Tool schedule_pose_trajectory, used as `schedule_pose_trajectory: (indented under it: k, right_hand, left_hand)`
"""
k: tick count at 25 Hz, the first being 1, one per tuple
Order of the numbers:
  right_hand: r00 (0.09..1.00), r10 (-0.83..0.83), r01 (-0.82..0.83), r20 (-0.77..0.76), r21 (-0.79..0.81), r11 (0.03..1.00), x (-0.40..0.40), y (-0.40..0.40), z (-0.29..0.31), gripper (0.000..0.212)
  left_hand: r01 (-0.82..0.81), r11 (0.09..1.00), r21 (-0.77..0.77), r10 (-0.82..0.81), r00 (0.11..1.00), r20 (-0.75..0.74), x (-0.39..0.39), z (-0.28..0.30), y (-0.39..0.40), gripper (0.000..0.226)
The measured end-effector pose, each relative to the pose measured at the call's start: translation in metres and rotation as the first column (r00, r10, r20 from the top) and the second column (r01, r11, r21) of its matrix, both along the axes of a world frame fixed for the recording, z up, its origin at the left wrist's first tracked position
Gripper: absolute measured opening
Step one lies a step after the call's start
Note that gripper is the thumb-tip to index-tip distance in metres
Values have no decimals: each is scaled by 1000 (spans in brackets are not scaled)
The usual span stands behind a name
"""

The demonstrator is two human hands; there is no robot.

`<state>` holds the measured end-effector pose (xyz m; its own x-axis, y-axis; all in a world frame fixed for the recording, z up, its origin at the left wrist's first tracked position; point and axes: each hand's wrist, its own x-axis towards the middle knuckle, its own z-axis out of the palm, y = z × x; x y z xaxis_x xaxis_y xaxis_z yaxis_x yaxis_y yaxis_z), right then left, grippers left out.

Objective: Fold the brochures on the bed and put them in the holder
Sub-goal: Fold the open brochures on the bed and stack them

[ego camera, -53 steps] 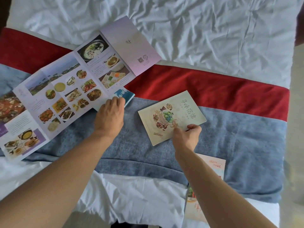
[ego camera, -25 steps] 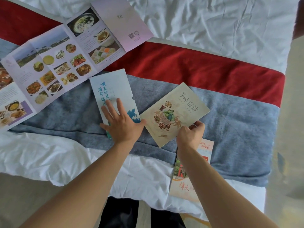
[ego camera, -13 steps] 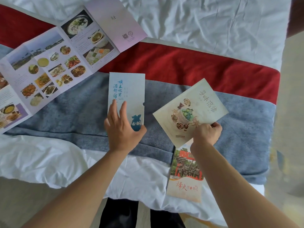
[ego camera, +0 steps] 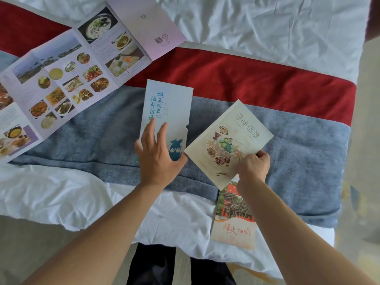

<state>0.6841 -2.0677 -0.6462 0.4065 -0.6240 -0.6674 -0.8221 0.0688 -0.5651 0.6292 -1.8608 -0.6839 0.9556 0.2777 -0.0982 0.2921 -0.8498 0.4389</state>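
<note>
Two folded brochures now sit under my fingers: my left hand [ego camera: 158,159] lies flat and spread on the blue sleeve-like holder [ego camera: 167,112], drawn out over the last two seconds from under the big unfolded brochure [ego camera: 67,73] up-left, while my right hand [ego camera: 254,167] pinches the cream food brochure [ego camera: 230,140] at its near corner, swung beside the holder's mouth. Insertion looks next to me; the red brochure [ego camera: 234,221] waits below my right wrist, the large one unfolded.

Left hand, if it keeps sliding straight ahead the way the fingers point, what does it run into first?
The left hand already lies on the blue-lettered brochure, fingers pointing up its length. Past that brochure's far edge comes the red band of the bed cover; nothing else seems in line.
</note>
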Motion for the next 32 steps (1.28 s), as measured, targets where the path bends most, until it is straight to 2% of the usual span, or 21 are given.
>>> schedule_pose_trajectory:
  k: [5, 9, 14, 18, 27, 32]
  right_hand:
    - [1000, -13, 13, -13, 8, 1000, -2, 1, -2, 41]
    - [999, -37, 38, -38, 13, 999, -3, 5, -3, 36]
    - [997, -67, 71, -43, 105, 992, -5, 10, -7, 35]
    - [995, -76, 83, -59, 120, 989, -4, 9, -7, 35]
    - [996, -62, 70, -58, 136, 988, -4, 14, -6, 31]
    - [994, -77, 87, -75, 140, 986, -5, 12, -8, 36]
  left_hand:
    - [-6, 995, -103, 10, 999, 37, -1, 1, -3, 82]
    - [-28, 988, -155, 34, 999, 35, -4, -1, -1, 80]
    - [-87, 965, -246, 101, 994, 47, -7, -1, 0, 77]
    - [-100, 949, -300, 119, 992, 44, -6, 1, 2, 77]
    - [-112, 919, -378, 137, 990, 40, -9, 3, 6, 75]
    - [-99, 914, -394, 128, 991, 48, -10, 3, 8, 75]
